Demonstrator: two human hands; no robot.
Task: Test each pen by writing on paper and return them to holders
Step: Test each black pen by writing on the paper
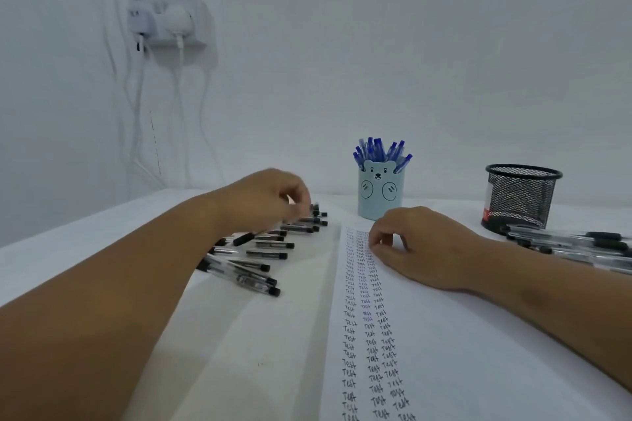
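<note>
Black-capped pens crowd the bench's left; left hand pinches one there. Right hand, loosely curled, holding nothing, rests on paper near the blue holder.

The left hand is over the far end of a row of black-capped pens; its curled fingertips touch a pen there, blurred. The right hand rests on the paper, fingers curled, holding nothing visible. Columns of "Test" run toward the viewer from its fingertips. Beyond it stands a bear cup of blue pens. To its right stands a mesh holder, with more pens beside it.
</note>
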